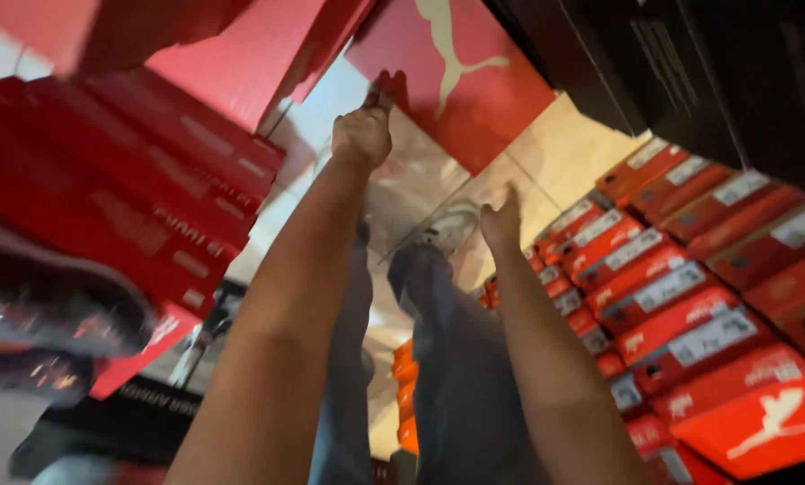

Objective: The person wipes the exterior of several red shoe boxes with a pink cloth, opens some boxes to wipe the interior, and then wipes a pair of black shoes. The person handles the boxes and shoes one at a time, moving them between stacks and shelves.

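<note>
A red shoe box with a white animal logo on its lid is at the top centre. My left hand reaches up and grips its left edge, thumb on the lid. My right hand is raised just below the box's lower corner, fingers pointing at it; motion blur hides whether it touches. Both bare forearms rise from the bottom of the view. Between them I see my grey trousers and a light shoe on the pale tiled floor.
Stacks of red shoe boxes stand on the left. More red boxes with white labels fill the right. Dark boxes sit at top right. A black box lies at bottom left.
</note>
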